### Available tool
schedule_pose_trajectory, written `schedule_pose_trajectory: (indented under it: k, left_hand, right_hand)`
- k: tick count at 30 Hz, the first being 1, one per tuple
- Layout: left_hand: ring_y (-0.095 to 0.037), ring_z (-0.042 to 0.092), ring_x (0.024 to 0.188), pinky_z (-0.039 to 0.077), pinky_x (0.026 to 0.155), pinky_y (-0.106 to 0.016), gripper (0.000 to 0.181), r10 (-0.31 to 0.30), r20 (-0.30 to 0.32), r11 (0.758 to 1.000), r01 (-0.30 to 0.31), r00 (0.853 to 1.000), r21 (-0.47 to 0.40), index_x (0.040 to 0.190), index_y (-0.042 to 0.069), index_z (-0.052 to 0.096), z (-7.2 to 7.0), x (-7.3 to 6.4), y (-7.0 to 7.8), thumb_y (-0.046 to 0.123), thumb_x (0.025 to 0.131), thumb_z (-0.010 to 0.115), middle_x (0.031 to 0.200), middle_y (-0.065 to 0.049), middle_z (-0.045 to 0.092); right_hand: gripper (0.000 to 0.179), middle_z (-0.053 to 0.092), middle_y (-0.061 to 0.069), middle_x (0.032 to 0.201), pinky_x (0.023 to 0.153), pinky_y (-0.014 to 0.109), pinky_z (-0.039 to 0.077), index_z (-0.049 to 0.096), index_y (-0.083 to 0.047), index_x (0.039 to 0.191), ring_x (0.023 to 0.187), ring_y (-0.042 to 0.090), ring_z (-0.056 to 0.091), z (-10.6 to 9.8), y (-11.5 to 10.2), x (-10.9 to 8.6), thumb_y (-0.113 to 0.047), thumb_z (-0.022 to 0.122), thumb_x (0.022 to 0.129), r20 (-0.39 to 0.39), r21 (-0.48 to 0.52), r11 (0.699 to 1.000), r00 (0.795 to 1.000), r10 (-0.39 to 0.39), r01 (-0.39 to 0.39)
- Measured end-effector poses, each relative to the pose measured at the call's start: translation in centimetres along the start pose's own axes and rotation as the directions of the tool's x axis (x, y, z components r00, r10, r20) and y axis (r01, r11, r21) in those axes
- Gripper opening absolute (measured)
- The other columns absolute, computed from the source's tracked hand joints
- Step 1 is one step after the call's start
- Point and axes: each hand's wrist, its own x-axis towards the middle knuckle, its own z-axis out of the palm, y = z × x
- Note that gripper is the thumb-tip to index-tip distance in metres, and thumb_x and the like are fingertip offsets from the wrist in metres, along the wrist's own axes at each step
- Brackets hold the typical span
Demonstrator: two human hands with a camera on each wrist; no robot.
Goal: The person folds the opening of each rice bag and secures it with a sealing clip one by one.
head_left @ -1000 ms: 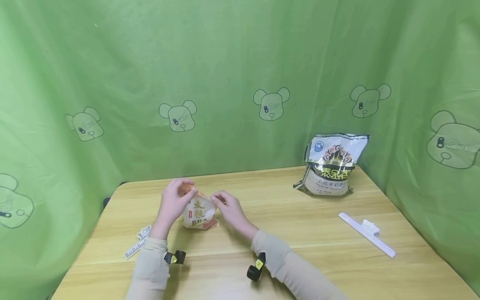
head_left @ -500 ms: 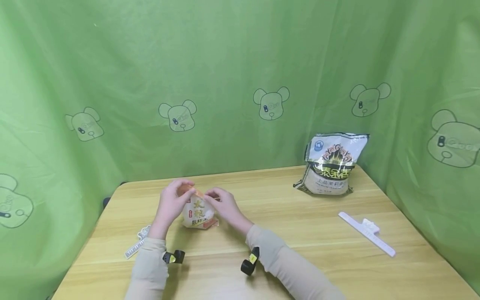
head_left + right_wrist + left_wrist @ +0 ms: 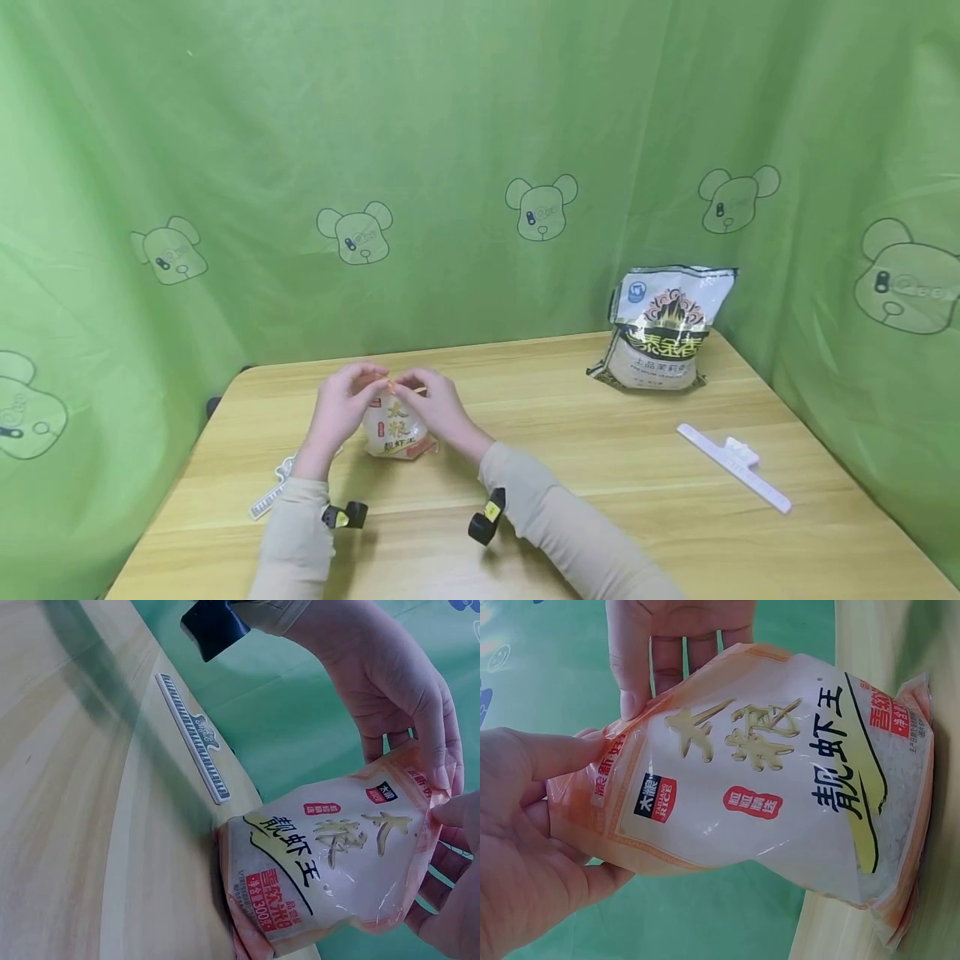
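A small orange-and-white rice bag (image 3: pixel 396 427) stands on the wooden table, its top edge between both hands. My left hand (image 3: pixel 343 407) pinches the top of the bag at its left side, thumb in front and fingers behind. Close beside it, my right hand (image 3: pixel 440 408) pinches the same top edge, the two thumbs nearly meeting. In the left wrist view the bag (image 3: pixel 757 765) shows gold and black lettering, and its rice sits low near the base. The right wrist view shows the bag's lower end (image 3: pixel 262 907) resting on the tabletop.
A larger rice bag (image 3: pixel 663 333) stands at the back right. On the right lies a white long-jawed clip (image 3: pixel 733 467). Another clip with a piano-key pattern (image 3: pixel 192 739) lies left of the small bag, partly behind the left arm in the head view. Green curtains surround the table (image 3: pixel 570 467).
My right hand has moved left along the bag's top edge, closing in on the left hand. The bag's upper part is drawn narrower; its base has stayed on the table.
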Motion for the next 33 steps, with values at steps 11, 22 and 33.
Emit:
schedule_pose_trajectory:
  k: [11,22,33]
  left_hand:
    - [-0.021,0.064,0.094,0.051,0.086,-0.038,0.021,-0.012,0.021,1.000,0.012,1.000,0.012,0.100,0.014,0.064,-0.5,0.0,0.0,0.025,0.082,0.064,0.102,-0.008,0.068]
    - [-0.023,0.064,0.094,0.050,0.086,-0.041,0.022,-0.010,0.022,0.999,0.010,1.000,0.036,0.099,0.015,0.063,-0.6,0.0,0.1,0.027,0.081,0.065,0.103,-0.008,0.067]
    - [-0.022,0.064,0.094,0.050,0.087,-0.039,0.020,-0.018,0.028,0.999,0.017,0.999,0.035,0.097,0.015,0.063,-0.6,-0.1,0.2,0.027,0.081,0.065,0.101,-0.006,0.068]
  right_hand:
    - [0.022,0.065,0.000,0.099,0.077,0.018,0.050,0.064,-0.015,0.099,0.089,0.011,0.059,0.1,0.0,0.0,-0.030,0.055,0.087,-0.003,-0.069,0.995,0.997,-0.072,0.072]
    - [0.020,0.065,0.001,0.098,0.075,0.016,0.050,0.064,-0.013,0.099,0.088,0.012,0.060,-0.2,0.4,-0.2,-0.026,0.056,0.087,0.003,-0.090,0.991,0.995,-0.101,0.101]
    - [0.020,0.065,0.000,0.098,0.073,0.015,0.050,0.063,-0.013,0.099,0.087,0.010,0.060,-0.4,1.6,-0.6,-0.025,0.058,0.085,-0.012,-0.069,0.994,0.996,-0.089,0.088]
